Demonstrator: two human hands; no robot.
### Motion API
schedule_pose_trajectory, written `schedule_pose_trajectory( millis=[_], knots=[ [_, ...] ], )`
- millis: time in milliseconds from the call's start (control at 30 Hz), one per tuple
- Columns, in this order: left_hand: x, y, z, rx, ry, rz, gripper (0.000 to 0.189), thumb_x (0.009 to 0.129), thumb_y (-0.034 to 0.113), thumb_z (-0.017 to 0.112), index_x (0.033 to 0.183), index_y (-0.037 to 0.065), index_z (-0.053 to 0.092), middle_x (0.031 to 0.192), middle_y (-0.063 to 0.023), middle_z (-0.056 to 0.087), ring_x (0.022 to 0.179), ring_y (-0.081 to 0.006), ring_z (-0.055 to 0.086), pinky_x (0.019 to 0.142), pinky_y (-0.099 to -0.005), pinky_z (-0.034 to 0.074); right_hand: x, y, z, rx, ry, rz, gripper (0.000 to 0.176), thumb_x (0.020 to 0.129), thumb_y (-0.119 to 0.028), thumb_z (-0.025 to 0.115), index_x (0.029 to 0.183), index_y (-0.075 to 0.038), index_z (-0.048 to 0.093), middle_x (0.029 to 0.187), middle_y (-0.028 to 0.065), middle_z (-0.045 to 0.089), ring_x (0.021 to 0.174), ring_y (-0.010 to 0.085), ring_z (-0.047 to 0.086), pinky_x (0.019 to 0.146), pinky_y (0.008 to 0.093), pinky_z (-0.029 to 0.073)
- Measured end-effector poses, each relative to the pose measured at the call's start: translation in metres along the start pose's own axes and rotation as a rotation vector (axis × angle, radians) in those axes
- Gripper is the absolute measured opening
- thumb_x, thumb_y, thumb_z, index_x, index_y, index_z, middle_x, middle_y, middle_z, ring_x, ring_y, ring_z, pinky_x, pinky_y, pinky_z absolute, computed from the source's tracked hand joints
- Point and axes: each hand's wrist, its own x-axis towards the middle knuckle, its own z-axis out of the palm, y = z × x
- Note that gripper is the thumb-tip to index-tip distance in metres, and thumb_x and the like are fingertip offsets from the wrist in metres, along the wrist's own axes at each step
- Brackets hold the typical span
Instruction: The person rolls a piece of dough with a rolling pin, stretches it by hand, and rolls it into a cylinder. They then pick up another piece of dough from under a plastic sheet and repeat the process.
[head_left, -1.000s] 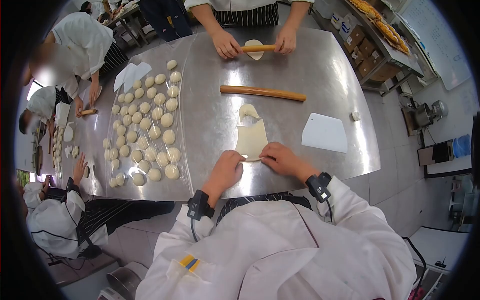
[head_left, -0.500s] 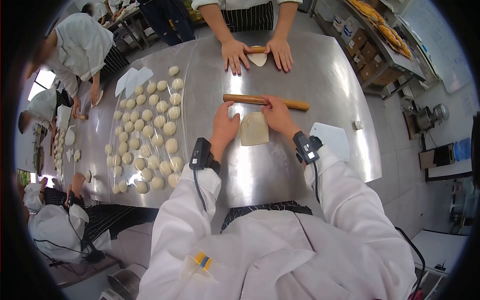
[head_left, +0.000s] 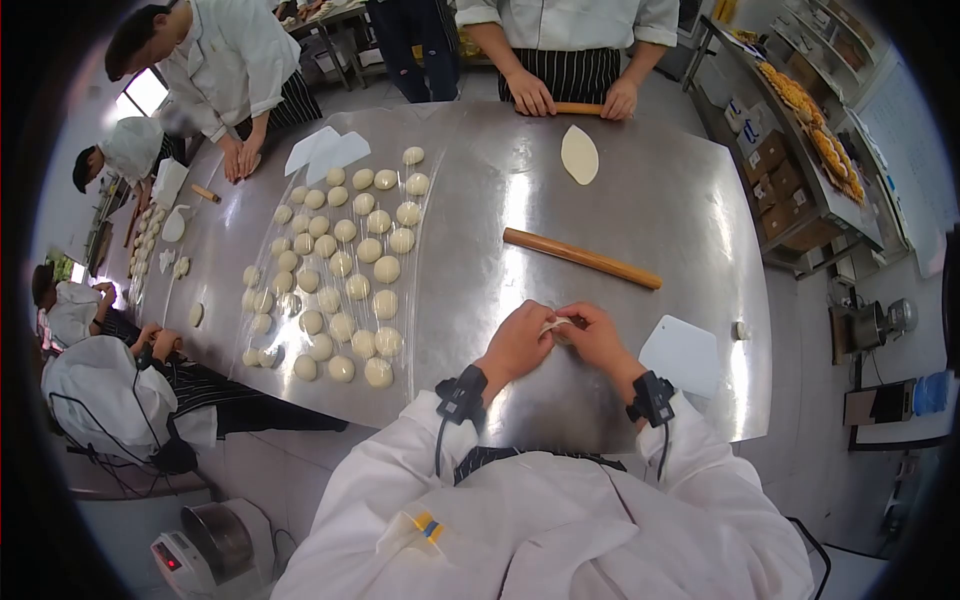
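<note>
My left hand (head_left: 518, 343) and my right hand (head_left: 597, 340) meet low over the steel table, fingers closed on a piece of dough (head_left: 559, 324). Both hands pinch its upper edge; most of the piece is hidden behind the fingers. Just beyond my hands lies a wooden rolling pin (head_left: 582, 258), slanting down to the right and touched by neither hand. To the right of my right hand, a white plastic scraper (head_left: 680, 354) rests flat.
Rows of dough balls (head_left: 341, 263) lie under clear plastic on the left. Across the table (head_left: 470, 230), a co-worker's hands (head_left: 533, 95) hold a rolling pin (head_left: 578, 108) behind a flat oval of dough (head_left: 580, 155). A small dough lump (head_left: 740, 330) sits at the right edge.
My right hand has left the rolling pin. Both hands have drawn together and now grip the dough that lay flat between them. The co-worker's pin has come off their dough. The view has shifted.
</note>
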Motion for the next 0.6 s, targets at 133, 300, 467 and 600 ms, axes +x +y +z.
schedule_pose_trajectory(
  millis=[133, 300, 467, 600],
  knots=[
    [-0.007, 0.043, 0.006, -0.725, 0.265, -0.536, 0.019, 0.091, 0.008, 0.064, 0.107, 0.0, 0.062, 0.101, -0.0091, 0.065, 0.088, -0.0152, 0.064, 0.075, -0.0277, 0.053, -0.017, 0.008, 0.012, 0.77, 0.125, 0.01, 0.024, 0.09, -0.013, 0.068, 0.112, -0.006, 0.064, 0.113, 0.0064, 0.063, 0.102, 0.0179, 0.06, 0.088, 0.0318, 0.049],
    [-0.043, 0.064, 0.022, -1.489, 0.089, -0.8, 0.032, 0.095, 0.006, 0.057, 0.127, 0.0, 0.057, 0.12, -0.0099, 0.061, 0.109, -0.0158, 0.059, 0.094, -0.0295, 0.048, -0.013, -0.017, 0.032, 0.378, 0.423, -0.478, 0.022, 0.093, -0.014, 0.066, 0.111, -0.003, 0.064, 0.124, 0.0104, 0.059, 0.097, 0.0196, 0.065, 0.08, 0.029, 0.054],
    [-0.056, 0.083, -0.029, -1.308, -0.175, -0.537, 0.04, 0.095, 0.007, 0.053, 0.135, 0.004, 0.052, 0.132, -0.0065, 0.055, 0.122, -0.0165, 0.051, 0.102, -0.0306, 0.041, -0.014, -0.046, 0.004, 0.571, 0.252, 0.099, 0.032, 0.096, -0.029, 0.064, 0.087, 0.001, 0.064, 0.095, 0.0127, 0.067, 0.08, 0.0174, 0.067, 0.056, 0.0259, 0.054],
    [-0.071, 0.06, -0.029, -0.854, 0.086, -0.5, 0.054, 0.102, 0.034, 0.042, 0.15, 0.011, 0.033, 0.15, -0.0089, 0.037, 0.136, -0.0209, 0.037, 0.109, -0.0364, 0.033, -0.012, -0.06, 0.013, 0.5, 0.304, 0.258, 0.045, 0.101, -0.036, 0.051, 0.083, 0.002, 0.064, 0.068, 0.0103, 0.065, 0.061, 0.0142, 0.063, 0.053, 0.0263, 0.052]
  ],
)
